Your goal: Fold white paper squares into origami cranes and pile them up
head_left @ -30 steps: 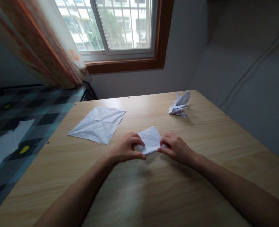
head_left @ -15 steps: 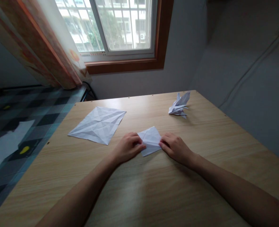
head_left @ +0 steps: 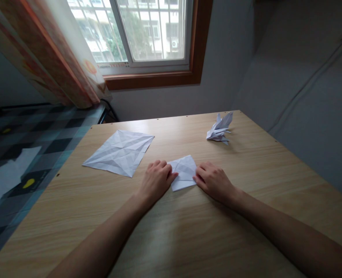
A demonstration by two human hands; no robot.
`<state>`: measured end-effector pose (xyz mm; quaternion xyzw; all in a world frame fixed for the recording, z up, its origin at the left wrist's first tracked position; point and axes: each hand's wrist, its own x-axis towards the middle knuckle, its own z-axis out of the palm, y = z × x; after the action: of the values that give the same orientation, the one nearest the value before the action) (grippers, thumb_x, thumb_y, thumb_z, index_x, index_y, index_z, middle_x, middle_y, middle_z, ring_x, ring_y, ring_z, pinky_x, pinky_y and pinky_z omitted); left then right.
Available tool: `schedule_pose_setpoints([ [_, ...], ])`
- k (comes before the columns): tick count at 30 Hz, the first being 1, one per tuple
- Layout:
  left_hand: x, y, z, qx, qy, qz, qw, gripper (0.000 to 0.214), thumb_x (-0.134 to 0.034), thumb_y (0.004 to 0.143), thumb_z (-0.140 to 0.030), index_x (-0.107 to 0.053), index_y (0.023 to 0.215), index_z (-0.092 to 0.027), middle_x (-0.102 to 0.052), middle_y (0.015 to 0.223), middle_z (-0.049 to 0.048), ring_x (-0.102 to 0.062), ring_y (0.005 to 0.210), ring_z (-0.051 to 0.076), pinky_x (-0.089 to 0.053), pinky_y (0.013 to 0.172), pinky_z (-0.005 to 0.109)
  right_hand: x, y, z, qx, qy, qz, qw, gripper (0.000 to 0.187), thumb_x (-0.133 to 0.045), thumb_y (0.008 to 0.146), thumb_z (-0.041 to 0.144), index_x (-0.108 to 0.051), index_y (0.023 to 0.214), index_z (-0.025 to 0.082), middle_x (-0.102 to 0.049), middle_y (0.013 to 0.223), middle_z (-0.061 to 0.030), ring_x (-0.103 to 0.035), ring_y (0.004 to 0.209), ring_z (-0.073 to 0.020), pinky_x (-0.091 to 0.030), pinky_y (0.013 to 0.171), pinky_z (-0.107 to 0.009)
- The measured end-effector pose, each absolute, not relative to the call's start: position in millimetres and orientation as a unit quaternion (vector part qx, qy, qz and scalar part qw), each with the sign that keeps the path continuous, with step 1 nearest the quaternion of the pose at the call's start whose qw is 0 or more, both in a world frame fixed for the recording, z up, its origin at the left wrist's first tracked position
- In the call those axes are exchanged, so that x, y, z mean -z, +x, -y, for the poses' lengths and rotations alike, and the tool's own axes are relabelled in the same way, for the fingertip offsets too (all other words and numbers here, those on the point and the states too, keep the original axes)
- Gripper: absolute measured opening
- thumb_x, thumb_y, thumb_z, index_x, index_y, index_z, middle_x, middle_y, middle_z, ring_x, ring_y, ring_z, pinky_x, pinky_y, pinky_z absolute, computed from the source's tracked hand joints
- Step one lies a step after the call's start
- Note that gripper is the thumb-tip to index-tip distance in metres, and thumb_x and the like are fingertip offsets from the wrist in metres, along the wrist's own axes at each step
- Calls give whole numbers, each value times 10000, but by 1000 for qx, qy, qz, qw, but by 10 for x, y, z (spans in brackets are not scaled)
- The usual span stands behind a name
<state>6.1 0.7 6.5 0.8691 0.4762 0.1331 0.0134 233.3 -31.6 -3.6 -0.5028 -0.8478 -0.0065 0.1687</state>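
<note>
A small folded sheet of white paper (head_left: 184, 172) lies on the wooden table between my two hands, with crease lines across its top. My left hand (head_left: 157, 178) is closed at its left edge, the thumb pressing the paper and the other fingers curled down. At the right edge, my right hand (head_left: 213, 179) pinches the paper between thumb and fingers. Both sets of fingertips are partly hidden. Farther left lies a larger unfolded white sheet (head_left: 121, 152), covered in creases. A folded white paper figure (head_left: 219, 129) with pointed parts stands toward the back right.
The light wooden table (head_left: 246, 239) reaches back toward a window (head_left: 156, 34) with a brown frame. To the left is a checked cloth surface (head_left: 60, 129) holding loose white paper (head_left: 8, 179). An orange curtain (head_left: 63, 61) hangs above it.
My left hand has turned flatter, its knuckles now more upward, and its grip on the left edge has shifted. The folded paper has turned slightly. My right hand stays at its edge.
</note>
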Motion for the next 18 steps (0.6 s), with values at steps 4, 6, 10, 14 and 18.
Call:
schedule_pose_setpoints([
  [4, -61, 47, 19, -157, 914, -370, -62, 133, -529, 945, -258, -643, 945, -190, -650, 986, 72, -547, 900, 219, -409, 799, 365, 57, 2344, 307, 42, -420, 881, 213, 91, -564, 911, 144, -649, 895, 174, -661, 928, -71, -574, 866, -206, -449, 769, -305],
  [6, -71, 36, 24, -148, 946, -281, -70, 171, -479, 964, -203, -645, 1006, -211, -662, 1021, 53, -552, 913, 196, -402, 815, 349, 66, 2361, 304, 64, -345, 910, 222, 142, -536, 927, 123, -664, 943, 183, -683, 981, -71, -585, 897, -205, -457, 799, -316],
  [10, -106, 28, 47, -101, 967, -226, -61, 192, -446, 975, -184, -637, 987, -172, -679, 927, 46, -570, 856, 175, -415, 795, 326, 50, 2397, 342, 67, -301, 933, 187, 188, -499, 940, 107, -678, 940, 161, -708, 971, -86, -611, 908, -195, -473, 819, -310],
  [14, -151, 60, 123, -73, 964, -245, -78, 174, -451, 938, -152, -620, 898, -151, -667, 905, 62, -590, 812, 188, -439, 759, 336, -20, 2402, 437, 63, -347, 930, 101, 203, -503, 900, 50, -684, 868, 136, -705, 895, -106, -621, 813, -190, -479, 743, -291],
  [18, -194, 133, 227, -66, 957, -271, -80, 210, -428, 949, -242, -607, 895, -146, -660, 895, 91, -620, 830, 217, -464, 772, 362, -124, 2371, 504, 76, -386, 919, 34, 183, -541, 843, 14, -671, 774, 124, -684, 794, -104, -611, 730, -204, -463, 668, -303],
])
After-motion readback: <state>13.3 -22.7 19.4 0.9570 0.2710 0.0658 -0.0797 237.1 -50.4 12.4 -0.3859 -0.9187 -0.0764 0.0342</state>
